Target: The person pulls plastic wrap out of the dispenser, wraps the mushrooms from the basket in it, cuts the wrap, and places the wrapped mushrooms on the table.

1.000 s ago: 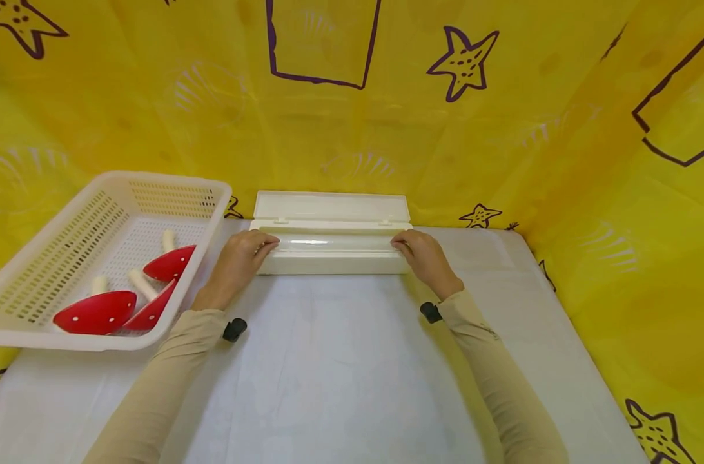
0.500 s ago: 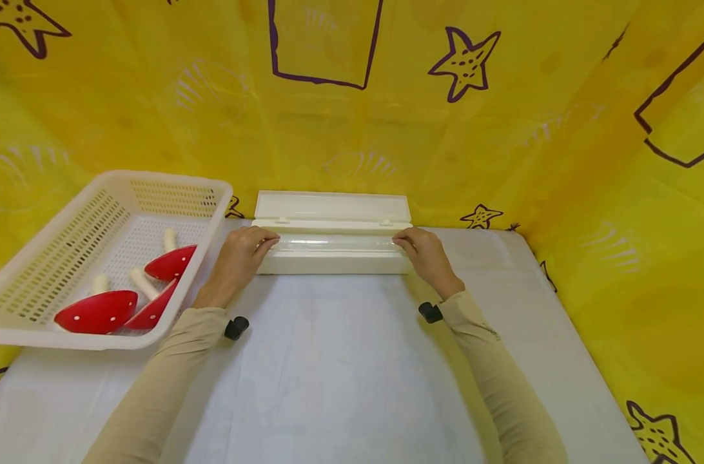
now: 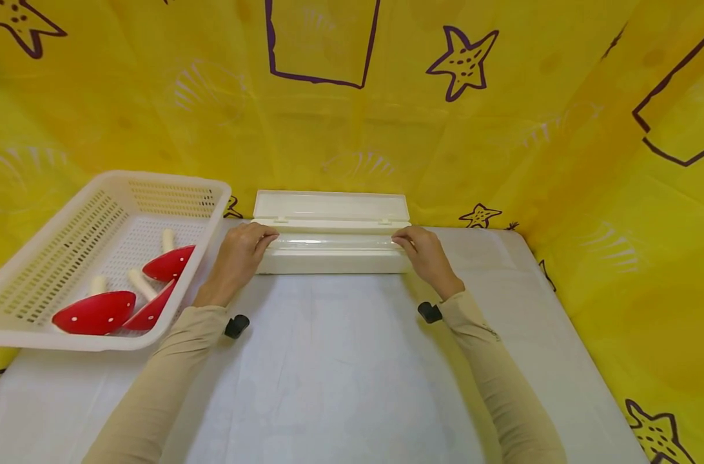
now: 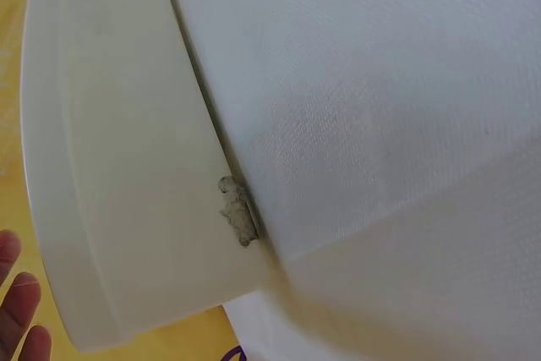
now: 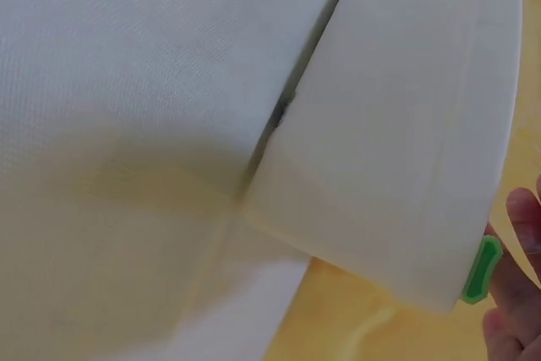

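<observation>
A white cling film dispenser (image 3: 331,263) lies lengthwise at the back of the table, its lid (image 3: 331,206) tipped back against the backdrop. Inside it a shiny roll of cling film (image 3: 331,241) shows. My left hand (image 3: 234,261) is at the left end of the roll, thumb and forefinger pinching the film. At the other end my right hand (image 3: 430,261) pinches it likewise. The left wrist view has the dispenser's front wall (image 4: 135,158) with a grey scuff. A green piece (image 5: 482,270) sticks out at the dispenser's end near the right fingers.
To the left stands a white slotted basket (image 3: 105,340) with several red toy mushrooms (image 3: 99,312) in it. The table (image 3: 334,374) has a white cover. Yellow patterned cloth (image 3: 352,135) rises right behind the dispenser and along the right side.
Both hands have risen very slightly at the roll's ends, still pinching the film. The dispenser and the basket stay where they were.
</observation>
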`<state>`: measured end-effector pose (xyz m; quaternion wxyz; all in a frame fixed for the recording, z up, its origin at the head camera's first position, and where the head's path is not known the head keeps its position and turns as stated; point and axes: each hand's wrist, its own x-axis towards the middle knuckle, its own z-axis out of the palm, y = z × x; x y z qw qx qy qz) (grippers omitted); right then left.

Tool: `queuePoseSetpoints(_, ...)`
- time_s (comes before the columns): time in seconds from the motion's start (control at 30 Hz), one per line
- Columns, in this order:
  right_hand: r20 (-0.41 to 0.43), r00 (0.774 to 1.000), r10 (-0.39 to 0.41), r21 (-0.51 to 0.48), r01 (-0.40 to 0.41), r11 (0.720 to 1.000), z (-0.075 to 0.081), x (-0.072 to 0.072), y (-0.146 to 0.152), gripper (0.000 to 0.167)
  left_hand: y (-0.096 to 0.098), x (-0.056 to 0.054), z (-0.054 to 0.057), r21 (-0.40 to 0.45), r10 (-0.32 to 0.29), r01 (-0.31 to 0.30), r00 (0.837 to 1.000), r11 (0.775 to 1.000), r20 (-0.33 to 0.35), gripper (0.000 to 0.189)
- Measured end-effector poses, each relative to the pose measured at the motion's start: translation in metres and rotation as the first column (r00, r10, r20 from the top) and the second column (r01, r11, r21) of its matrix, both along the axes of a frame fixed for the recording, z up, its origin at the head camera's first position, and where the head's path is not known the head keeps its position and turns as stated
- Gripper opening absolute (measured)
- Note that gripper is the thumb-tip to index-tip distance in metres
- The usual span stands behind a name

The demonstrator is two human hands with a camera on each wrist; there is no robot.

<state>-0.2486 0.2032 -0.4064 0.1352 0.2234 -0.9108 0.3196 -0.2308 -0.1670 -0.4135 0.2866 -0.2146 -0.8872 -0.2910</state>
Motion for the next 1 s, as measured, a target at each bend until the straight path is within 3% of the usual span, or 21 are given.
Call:
queuePoseSetpoints(0.53,-0.075,0.997,0.010,0.013,-0.009,1.000,0.011,0.000,0.000,0.018,0.002,0.000,0.006,0.055,-0.016,0.017,1.000,0.998,-0.018,0.008)
queuePoseSetpoints(1.0,-0.061,0.998,-0.013,0.015,0.014,1.000,0.022,-0.001,0.001,0.019,0.004,0.001,0.018,0.106,-0.004,0.002,1.000,0.994,0.019,0.011)
